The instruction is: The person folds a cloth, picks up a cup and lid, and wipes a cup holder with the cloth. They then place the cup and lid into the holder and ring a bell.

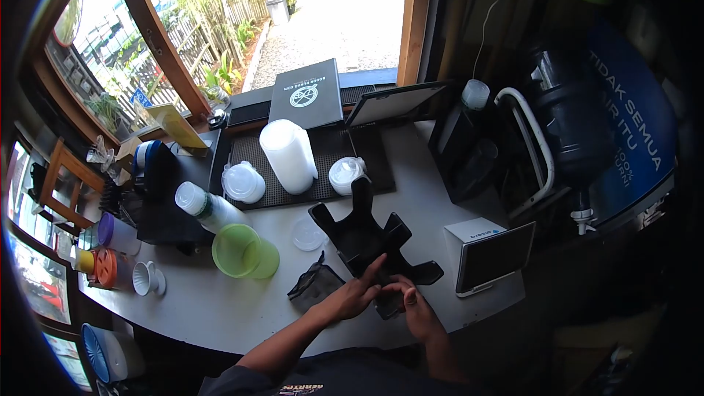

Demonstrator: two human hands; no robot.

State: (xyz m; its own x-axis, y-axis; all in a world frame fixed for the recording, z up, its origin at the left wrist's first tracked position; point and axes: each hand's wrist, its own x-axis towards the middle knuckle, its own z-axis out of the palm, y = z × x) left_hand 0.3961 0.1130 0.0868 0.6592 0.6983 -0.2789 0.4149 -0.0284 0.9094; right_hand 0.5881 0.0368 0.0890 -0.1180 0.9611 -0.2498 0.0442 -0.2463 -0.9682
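A black holder (356, 238) with several broad upright prongs stands at the table's near side. My left hand (354, 297) is at its near end, index finger stretched along it and the other fingers curled against it. My right hand (416, 313) closes round the same end from the right, thumb up. The two hands' fingertips meet, and part of the grip is hidden. Left of my left wrist lies a dark mesh pouch (317, 286). A clear plastic lid (308, 235) rests behind the pouch.
A green cup (246, 252) and a stack of cups (209, 205) stand on the left. Tall white cups (287, 155) and two lid stacks sit on a black bar mat (330, 132). A small display (496, 258) stands at right, a white dripper (149, 279) far left.
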